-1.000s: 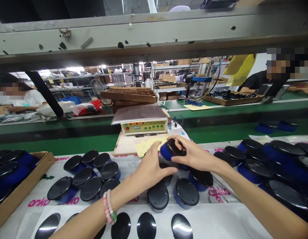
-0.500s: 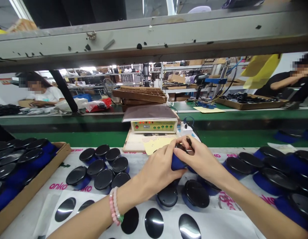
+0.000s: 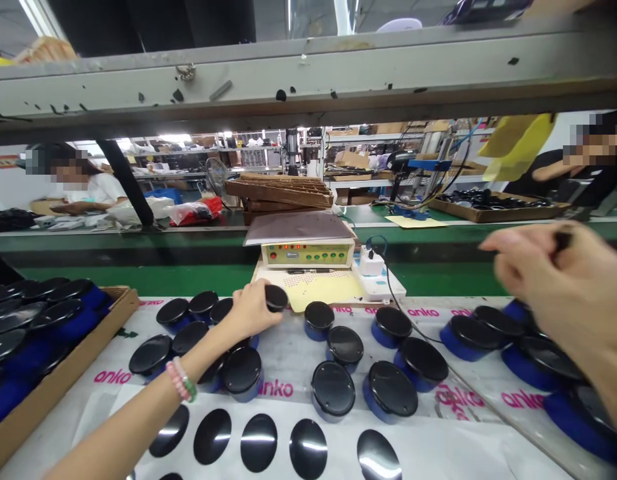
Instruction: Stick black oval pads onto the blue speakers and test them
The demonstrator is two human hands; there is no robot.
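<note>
My left hand (image 3: 251, 310) is closed around a round blue part with a glossy black top (image 3: 276, 299), at the back of a cluster of like parts (image 3: 172, 311) on the left. My right hand (image 3: 553, 273) is raised at the right, above more blue parts (image 3: 538, 360), and is smeared by motion. Its fingers are curled, with a small dark thing (image 3: 563, 239) showing among them that I cannot make out. Between the hands stand several more blue parts with black tops (image 3: 344, 347). Black oval discs (image 3: 259, 443) lie on a white sheet in front.
A cardboard tray (image 3: 108, 333) full of blue parts stands at the left. Behind are a control box (image 3: 308, 255), a yellow paper (image 3: 333, 293) and a white power strip (image 3: 383, 285), whose cable runs across the table. A shelf beam (image 3: 308, 77) crosses overhead. Two other people sit opposite.
My hands were together over a blue part in the middle. The left has carried a blue part leftward to the cluster; the right has swung away to the right and up.
</note>
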